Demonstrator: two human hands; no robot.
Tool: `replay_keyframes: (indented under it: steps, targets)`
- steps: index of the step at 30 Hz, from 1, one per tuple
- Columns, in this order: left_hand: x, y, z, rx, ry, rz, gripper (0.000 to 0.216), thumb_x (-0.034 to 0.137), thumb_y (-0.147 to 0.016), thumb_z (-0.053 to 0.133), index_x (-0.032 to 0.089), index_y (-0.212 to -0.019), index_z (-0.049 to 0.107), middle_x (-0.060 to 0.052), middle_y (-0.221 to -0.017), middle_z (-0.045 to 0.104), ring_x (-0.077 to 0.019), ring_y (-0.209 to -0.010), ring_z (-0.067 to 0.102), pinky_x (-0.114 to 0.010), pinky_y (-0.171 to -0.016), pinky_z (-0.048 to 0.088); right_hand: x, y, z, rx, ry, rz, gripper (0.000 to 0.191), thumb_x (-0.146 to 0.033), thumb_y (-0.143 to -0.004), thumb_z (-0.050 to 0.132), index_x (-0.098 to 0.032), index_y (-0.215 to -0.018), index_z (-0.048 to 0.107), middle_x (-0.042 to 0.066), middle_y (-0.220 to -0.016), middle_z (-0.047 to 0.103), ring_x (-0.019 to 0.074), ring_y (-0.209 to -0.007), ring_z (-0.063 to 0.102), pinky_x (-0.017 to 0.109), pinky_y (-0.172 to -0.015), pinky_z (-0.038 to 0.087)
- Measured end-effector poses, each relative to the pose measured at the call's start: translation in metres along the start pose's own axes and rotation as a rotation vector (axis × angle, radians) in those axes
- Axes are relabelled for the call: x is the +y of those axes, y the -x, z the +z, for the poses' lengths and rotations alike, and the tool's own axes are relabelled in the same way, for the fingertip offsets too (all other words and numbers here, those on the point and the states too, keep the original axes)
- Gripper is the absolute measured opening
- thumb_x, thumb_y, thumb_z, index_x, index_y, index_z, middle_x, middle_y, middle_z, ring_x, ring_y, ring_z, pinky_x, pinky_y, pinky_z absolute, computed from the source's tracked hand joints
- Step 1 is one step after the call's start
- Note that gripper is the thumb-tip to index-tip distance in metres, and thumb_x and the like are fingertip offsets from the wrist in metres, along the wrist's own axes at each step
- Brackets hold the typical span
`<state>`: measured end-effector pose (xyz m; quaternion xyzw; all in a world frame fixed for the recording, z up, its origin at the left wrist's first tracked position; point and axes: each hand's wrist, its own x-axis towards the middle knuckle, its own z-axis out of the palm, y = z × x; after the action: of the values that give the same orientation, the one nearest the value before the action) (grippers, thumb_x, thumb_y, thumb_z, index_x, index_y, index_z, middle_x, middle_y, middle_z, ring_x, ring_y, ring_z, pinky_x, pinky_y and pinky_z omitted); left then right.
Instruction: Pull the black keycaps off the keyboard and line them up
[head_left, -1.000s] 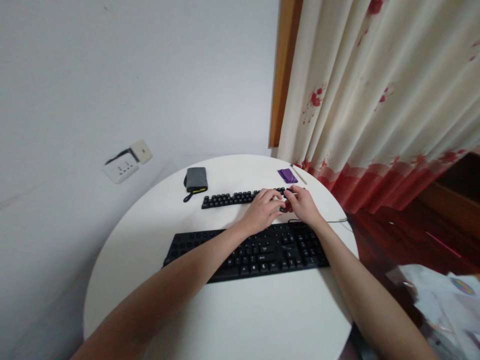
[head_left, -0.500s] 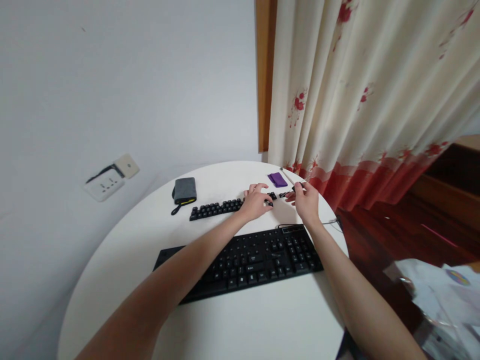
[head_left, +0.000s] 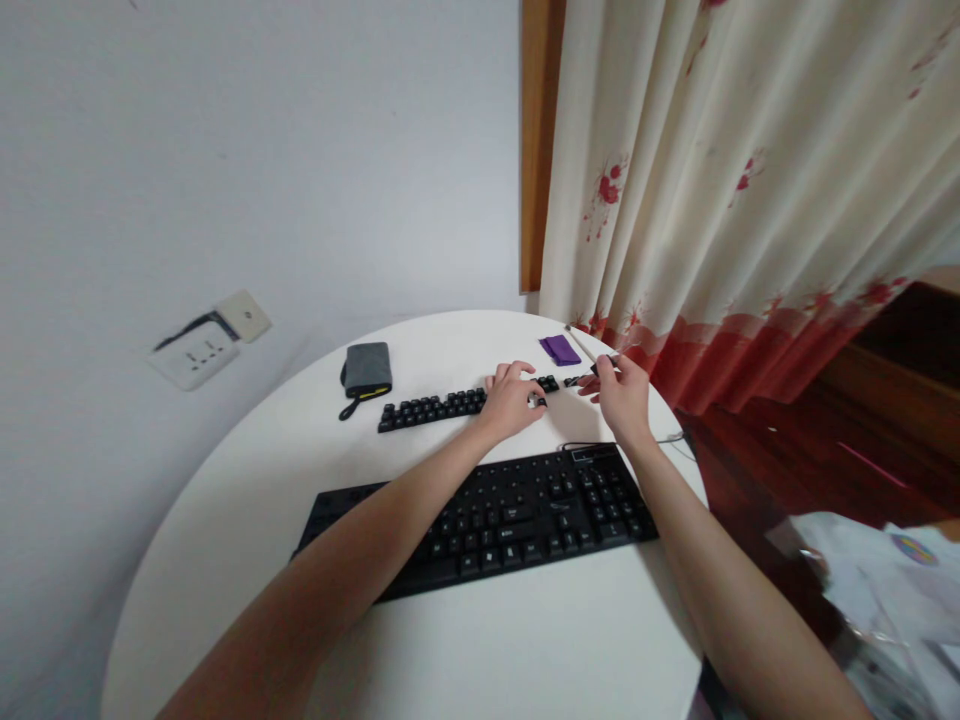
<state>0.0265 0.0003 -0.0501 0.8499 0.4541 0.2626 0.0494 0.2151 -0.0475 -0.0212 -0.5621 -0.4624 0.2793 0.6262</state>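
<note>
My left hand [head_left: 512, 402] is over the right part of the row of loose black keycaps [head_left: 431, 411], its thumb and forefinger closed on a small black keycap [head_left: 541, 401]. My right hand [head_left: 624, 396] pinches a slim tool with a black handle [head_left: 604, 365]. The tool's light, thin end points left toward the keycaps by my left hand; its exact kind is too small to make out. A thin pale stick [head_left: 582, 343] slants just beyond my right fingers. The black keyboard [head_left: 517, 520] lies under my forearms, partly covered by the left one.
A purple folded cloth [head_left: 560, 350] lies near the far right edge of the round white table [head_left: 480, 650]. At the back left sits a grey pouch [head_left: 367, 368] with a loop. A thin cable [head_left: 670, 439] runs off the right edge. Wall and curtain [head_left: 675, 250] stand behind.
The view has shifted slightly. Both hands keep nearly the same places, and the light end of the tool in my right hand now shows more clearly near the keycaps.
</note>
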Motion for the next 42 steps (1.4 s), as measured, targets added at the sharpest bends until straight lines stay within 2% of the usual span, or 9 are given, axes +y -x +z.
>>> replay_keyframes:
  steps: [8,18,23,32,35,37,40,42]
  targets:
    - [0.0,-0.002,0.002,0.02,-0.037,-0.01,0.011,0.028,-0.078,0.077,0.026,-0.089,0.078,-0.007,-0.133,0.055,-0.0327,-0.125,0.041,-0.049,-0.096,0.037,-0.001,0.001,0.001,-0.01,-0.014,-0.001,0.038,-0.057,-0.089,0.054,-0.019,-0.085,0.056,0.007,-0.068,0.073,0.0176,-0.052,0.068,0.023,-0.044,0.047]
    - [0.004,-0.001,-0.001,0.074,-0.043,-0.034,0.043,0.027,-0.073,0.08,0.027,-0.114,0.066,-0.008,-0.128,0.056,-0.0315,-0.12,0.044,-0.046,-0.095,0.037,0.0,0.0,0.001,-0.021,-0.022,-0.002,0.033,-0.052,-0.09,0.054,-0.019,-0.084,0.056,0.007,-0.069,0.073,0.0174,-0.052,0.068,0.023,-0.044,0.047]
    - [0.004,-0.002,0.001,0.067,-0.051,-0.054,0.046,0.027,-0.075,0.079,0.027,-0.118,0.064,-0.009,-0.129,0.055,-0.0322,-0.121,0.043,-0.047,-0.096,0.036,-0.004,0.002,0.002,-0.033,-0.044,0.009,0.029,-0.047,-0.09,0.056,-0.019,-0.085,0.057,0.006,-0.065,0.072,0.0168,-0.05,0.067,0.023,-0.044,0.046]
    - [0.005,-0.001,0.0,0.057,-0.079,-0.077,0.048,0.029,-0.075,0.079,0.028,-0.12,0.063,-0.007,-0.129,0.055,-0.0305,-0.121,0.044,-0.044,-0.095,0.036,-0.006,0.003,0.003,-0.081,-0.053,-0.01,0.034,-0.052,-0.088,0.059,-0.019,-0.081,0.057,0.005,-0.063,0.07,0.0152,-0.049,0.065,0.023,-0.044,0.045]
    - [0.006,-0.001,-0.002,0.072,-0.069,-0.077,0.046,0.031,-0.075,0.079,0.028,-0.119,0.064,-0.007,-0.128,0.057,-0.0307,-0.12,0.044,-0.044,-0.094,0.037,-0.009,0.004,0.0,-0.181,-0.045,-0.076,0.037,-0.053,-0.088,0.06,-0.018,-0.075,0.058,0.005,-0.063,0.069,0.0144,-0.051,0.063,0.023,-0.047,0.045]
    - [0.006,-0.001,-0.003,0.096,-0.052,-0.08,0.037,0.03,-0.079,0.075,0.027,-0.115,0.066,-0.007,-0.126,0.058,-0.0302,-0.12,0.045,-0.044,-0.093,0.037,-0.013,0.006,-0.004,-0.303,-0.01,-0.149,0.038,-0.052,-0.088,0.062,-0.018,-0.073,0.061,0.003,-0.062,0.066,0.0132,-0.053,0.059,0.024,-0.05,0.044]
    - [0.005,-0.001,-0.004,0.135,-0.013,-0.086,0.022,0.022,-0.087,0.063,0.026,-0.108,0.066,-0.006,-0.12,0.061,-0.0281,-0.116,0.048,-0.043,-0.09,0.038,-0.021,0.012,-0.011,-0.582,0.073,-0.215,0.037,-0.051,-0.088,0.065,-0.017,-0.073,0.065,0.002,-0.063,0.064,0.0128,-0.056,0.055,0.025,-0.055,0.044]
    - [0.004,-0.002,-0.004,0.156,0.012,-0.089,0.022,0.016,-0.088,0.058,0.025,-0.106,0.066,-0.006,-0.118,0.063,-0.0271,-0.114,0.049,-0.042,-0.088,0.039,-0.027,0.018,-0.016,-0.8,0.12,-0.197,0.038,-0.051,-0.089,0.065,-0.016,-0.074,0.067,0.002,-0.066,0.064,0.0135,-0.059,0.056,0.026,-0.058,0.045]
